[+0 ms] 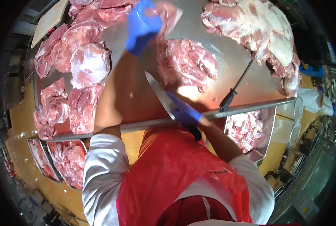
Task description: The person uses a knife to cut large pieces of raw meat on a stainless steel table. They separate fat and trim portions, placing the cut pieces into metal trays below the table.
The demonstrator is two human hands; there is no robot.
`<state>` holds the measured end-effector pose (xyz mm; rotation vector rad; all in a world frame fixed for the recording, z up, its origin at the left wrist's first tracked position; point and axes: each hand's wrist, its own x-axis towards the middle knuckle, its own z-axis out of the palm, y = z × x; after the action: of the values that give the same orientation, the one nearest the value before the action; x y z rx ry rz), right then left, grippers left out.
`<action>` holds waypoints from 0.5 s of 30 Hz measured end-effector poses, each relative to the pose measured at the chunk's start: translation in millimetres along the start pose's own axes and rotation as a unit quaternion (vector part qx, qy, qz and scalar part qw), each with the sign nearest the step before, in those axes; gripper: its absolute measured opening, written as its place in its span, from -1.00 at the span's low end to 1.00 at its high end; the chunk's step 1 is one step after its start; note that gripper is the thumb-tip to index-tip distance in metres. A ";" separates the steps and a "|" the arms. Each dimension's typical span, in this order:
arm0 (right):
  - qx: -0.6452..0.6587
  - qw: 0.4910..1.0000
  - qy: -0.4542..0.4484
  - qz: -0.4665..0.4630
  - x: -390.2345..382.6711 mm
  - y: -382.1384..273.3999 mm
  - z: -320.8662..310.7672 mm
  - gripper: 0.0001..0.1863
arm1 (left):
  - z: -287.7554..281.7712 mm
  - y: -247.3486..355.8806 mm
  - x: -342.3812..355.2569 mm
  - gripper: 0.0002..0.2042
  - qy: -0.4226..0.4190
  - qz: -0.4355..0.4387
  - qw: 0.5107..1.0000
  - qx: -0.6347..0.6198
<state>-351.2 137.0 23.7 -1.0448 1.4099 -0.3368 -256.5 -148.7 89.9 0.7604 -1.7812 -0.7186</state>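
My left hand (143, 27), in a blue glove, is stretched out to the far side of the metal table (134, 101). It is closed on a pale pink piece of meat (170, 18), smeared by motion. My right hand (186, 113), also gloved in blue, grips a knife (157, 89) near the table's front edge. The knife's blade points away and to the left; its dark handle sticks out below the hand. Between the hands and slightly right, a boned cut of raw meat (188, 62) lies on the table, touched by neither.
Large cuts of meat (85, 60) cover the left side. A pile of fatty meat (254, 28) stands at the far right. A sharpening steel (236, 86) with a black handle lies at right. Below the edge are a bin of trimmings (245, 130) and trays of meat (68, 160).
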 end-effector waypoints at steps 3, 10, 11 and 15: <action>0.131 0.989 0.003 -0.066 20.2 -23.6 -12.5 -0.16 | 13.2 120.6 43.6 -0.97 0.013 0.033 0.999 -0.033; -0.055 0.908 0.178 -0.375 -1.4 48.9 -53.2 -0.54 | 152.4 272.5 -24.6 -0.86 -0.112 0.187 0.944 -0.248; -0.101 0.885 0.198 -0.409 -1.6 69.7 -57.9 -0.60 | 180.9 288.9 -43.5 -0.84 -0.141 0.216 0.922 -0.288; 0.041 0.938 0.286 -0.193 -25.9 141.3 -100.0 -0.79 | 256.2 330.7 -137.8 -0.79 -0.314 0.235 0.865 -0.313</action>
<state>-500.0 193.8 -48.9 -1.2085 1.6729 -1.0471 -514.9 193.9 188.8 -0.3939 -1.9972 -1.1974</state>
